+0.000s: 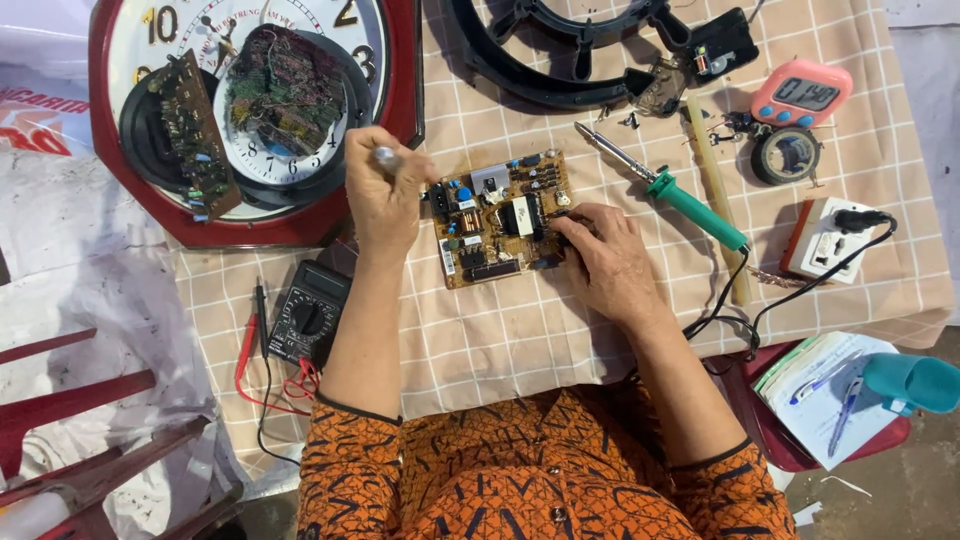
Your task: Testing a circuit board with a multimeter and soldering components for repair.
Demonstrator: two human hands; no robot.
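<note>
Slippage threatens — left hand fisted around a metal tool, right hand merely pressing curled fingers on the circuit board mid-table, unclamped.

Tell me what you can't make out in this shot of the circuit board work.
Head view only:
- Tool in the left hand: only a metal stub shows; the fist hides the rest.
- Circuit board: its right edge lies under the right hand fingers; the parts are too small to identify.
- Wall clock: top cut off by the frame edge.
- Teal object: cut off at the right edge.
</note>
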